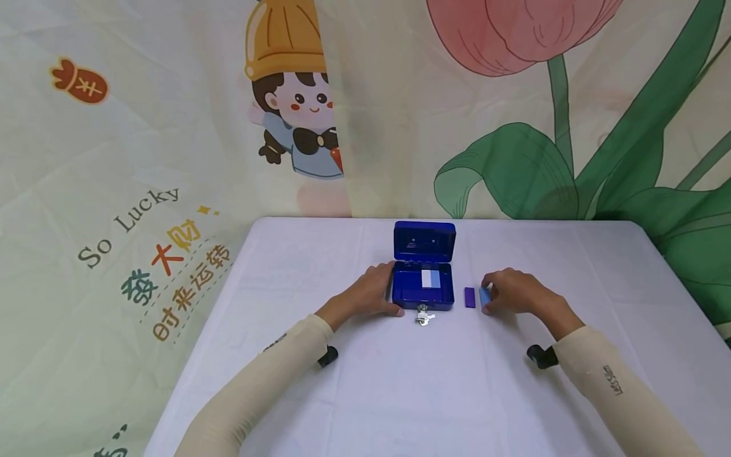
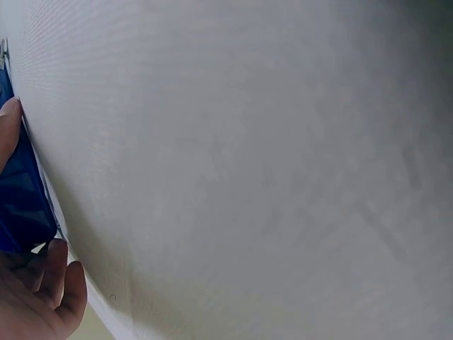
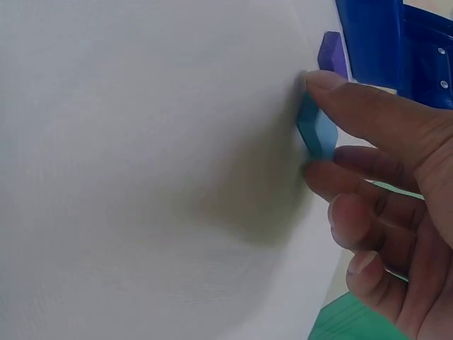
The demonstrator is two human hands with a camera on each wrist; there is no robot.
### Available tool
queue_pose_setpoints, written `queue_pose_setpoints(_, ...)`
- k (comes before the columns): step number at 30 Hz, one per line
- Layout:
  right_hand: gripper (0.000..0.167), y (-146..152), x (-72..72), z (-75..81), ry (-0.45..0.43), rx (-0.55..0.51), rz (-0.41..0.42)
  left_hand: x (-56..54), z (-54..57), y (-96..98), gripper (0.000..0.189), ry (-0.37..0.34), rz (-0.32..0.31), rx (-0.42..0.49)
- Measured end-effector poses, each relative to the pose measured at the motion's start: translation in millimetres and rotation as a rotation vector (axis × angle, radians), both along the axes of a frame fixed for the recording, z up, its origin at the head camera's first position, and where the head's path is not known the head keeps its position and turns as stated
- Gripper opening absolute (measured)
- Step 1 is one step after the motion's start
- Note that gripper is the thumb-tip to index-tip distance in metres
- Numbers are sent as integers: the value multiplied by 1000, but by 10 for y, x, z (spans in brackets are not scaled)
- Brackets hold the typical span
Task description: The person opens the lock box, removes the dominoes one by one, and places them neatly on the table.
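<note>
Blue metal cash box sits open at frame centre in the head view, lid tipped up toward the top of the frame, on a white cloth-covered table. Inside the box lie two small flat tiles side by side, one white, one pale blue. Silver keys hang from the lock at the box's lower edge, resting on the cloth.

Left hand is pressed against the left wall of the box, fingers curled along its side and thumb at its lower left corner; left wrist view shows fingertips touching the blue wall, at the far left edge of that frame.

Right hand is right of the box, apart from it, pinching a small light-blue rectangular tile between thumb and forefinger. Right wrist view: tile is tilted up on edge, its lower edge seems to meet the cloth, thumb above it and fingers below. A dark purple rectangular tile lies flat on the cloth just left of the held tile, between it and the box, touching neither.

Both hands well apart, box between them. Cream sleeves cover both forearms. Printed cartoon and tulip backdrop fills the upper frame.
</note>
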State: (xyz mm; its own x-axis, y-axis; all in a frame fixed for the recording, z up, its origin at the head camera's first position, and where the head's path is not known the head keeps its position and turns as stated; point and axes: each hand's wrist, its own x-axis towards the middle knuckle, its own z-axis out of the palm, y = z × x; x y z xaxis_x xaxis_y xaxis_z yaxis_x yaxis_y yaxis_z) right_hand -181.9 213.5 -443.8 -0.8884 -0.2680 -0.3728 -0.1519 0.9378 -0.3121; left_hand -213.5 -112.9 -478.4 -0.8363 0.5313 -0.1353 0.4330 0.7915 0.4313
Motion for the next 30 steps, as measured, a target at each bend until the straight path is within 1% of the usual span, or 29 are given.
queue_pose_setpoints(3, 57, 1, 4, 39, 25, 4, 0, 0, 8, 3, 118, -6, 2, -6)
queue_pose_setpoints(8, 54, -55, 6, 169, 70, -7, 43, 3, 19, 2, 118, -8, 2, -5)
queue_pose_setpoints(13, 51, -209, 3, 317, 105, -1, 60, 1, 9, 6, 118, -3, -1, -6)
queue_pose_setpoints(16, 49, -310, 2, 375, 129, 4, 67, 4, 6, 7, 119, -7, 2, -7)
queue_pose_setpoints(20, 48, -416, -15, 390, 164, -7, 93, 10, 12, 1, 118, -17, 4, 2)
queue_pose_setpoints(24, 48, -529, -39, 399, 175, -13, 108, 19, 19, -6, 116, -12, -9, 20)
queue_pose_setpoints(30, 50, -712, -95, 401, 201, 13, 150, 26, 28, -9, 115, -4, -12, 23)
